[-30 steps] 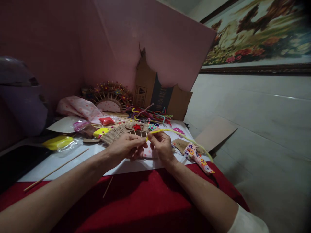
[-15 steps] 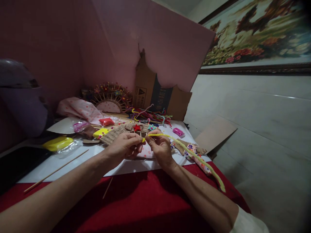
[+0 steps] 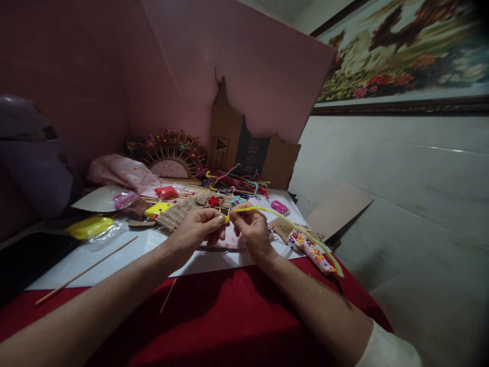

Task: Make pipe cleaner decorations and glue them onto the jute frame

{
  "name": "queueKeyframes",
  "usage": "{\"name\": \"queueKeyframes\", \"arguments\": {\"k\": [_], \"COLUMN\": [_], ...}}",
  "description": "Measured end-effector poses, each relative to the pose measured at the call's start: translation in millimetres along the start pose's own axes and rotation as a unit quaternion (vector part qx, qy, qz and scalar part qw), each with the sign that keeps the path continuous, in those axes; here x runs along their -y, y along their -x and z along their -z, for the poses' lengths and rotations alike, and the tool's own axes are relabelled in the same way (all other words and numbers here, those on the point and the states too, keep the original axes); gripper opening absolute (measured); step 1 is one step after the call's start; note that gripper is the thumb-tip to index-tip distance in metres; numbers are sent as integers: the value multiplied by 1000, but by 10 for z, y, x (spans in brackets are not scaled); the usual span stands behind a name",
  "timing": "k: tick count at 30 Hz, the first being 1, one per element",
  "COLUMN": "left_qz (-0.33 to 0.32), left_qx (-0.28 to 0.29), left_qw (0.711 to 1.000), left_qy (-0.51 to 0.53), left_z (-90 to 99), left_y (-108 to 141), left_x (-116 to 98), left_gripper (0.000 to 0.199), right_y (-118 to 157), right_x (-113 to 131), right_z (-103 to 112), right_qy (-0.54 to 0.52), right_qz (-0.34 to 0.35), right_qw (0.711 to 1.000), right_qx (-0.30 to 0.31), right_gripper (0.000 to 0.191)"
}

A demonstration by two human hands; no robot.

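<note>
A fuzzy yellow pipe cleaner runs from between my fingertips out to the right, its long free end hanging over my right forearm. My left hand pinches the short bent tip of it. Close beside, my right hand pinches the same pipe cleaner a little further along. Just behind my hands lies a woven twine piece with a red star and a turquoise star on it. My fingers hide part of this piece and the exact shape of the bent tip.
Several coloured pipe cleaners lie in a heap before a torn cardboard sheet. A finished-looking fan-shaped piece leans at the back. Yellow clay packet, thin stick and dark tablet-like slab are at left; a flowered cloth roll is at right.
The pipe cleaner's free end has swung up and slightly left. Both hands keep their pinch close together, with only small finger movement. The view has shifted slightly.
</note>
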State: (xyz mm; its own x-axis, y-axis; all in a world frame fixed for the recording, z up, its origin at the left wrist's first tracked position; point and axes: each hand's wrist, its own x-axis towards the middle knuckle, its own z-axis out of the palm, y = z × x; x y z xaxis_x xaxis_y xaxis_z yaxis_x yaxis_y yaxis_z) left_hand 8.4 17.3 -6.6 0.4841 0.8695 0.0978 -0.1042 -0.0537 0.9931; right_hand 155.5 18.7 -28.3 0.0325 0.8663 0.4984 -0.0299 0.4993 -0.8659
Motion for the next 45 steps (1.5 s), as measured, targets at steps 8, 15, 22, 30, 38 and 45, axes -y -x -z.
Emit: {"name": "queueKeyframes", "arguments": {"k": [8, 15, 22, 30, 38, 45], "left_qz": [10, 2, 18, -15, 42, 60], "left_qx": [13, 21, 13, -14, -24, -15], "left_qw": [1000, 999, 999, 1000, 998, 996], "left_qy": [-3, -27, 29, -6, 29, 65], "left_z": [-7, -24, 54, 42, 25, -22], "left_y": [11, 30, -13, -1, -18, 5], "left_x": [-29, -53, 28, 2, 44, 43], "left_gripper": [30, 31, 34, 27, 30, 30], "right_y": [1, 4, -18, -3, -14, 25], "right_x": [34, 0, -27, -32, -53, -37], "right_z": [-13, 5, 12, -5, 2, -16], "right_qy": [2, -27, -24, -15, 22, 76], "right_qz": [16, -11, -15, -30, -6, 38], "right_qw": [1000, 999, 999, 999, 1000, 996], "right_qx": [1, 33, 16, 30, 2, -1], "right_gripper": [23, 25, 25, 24, 18, 11]}}
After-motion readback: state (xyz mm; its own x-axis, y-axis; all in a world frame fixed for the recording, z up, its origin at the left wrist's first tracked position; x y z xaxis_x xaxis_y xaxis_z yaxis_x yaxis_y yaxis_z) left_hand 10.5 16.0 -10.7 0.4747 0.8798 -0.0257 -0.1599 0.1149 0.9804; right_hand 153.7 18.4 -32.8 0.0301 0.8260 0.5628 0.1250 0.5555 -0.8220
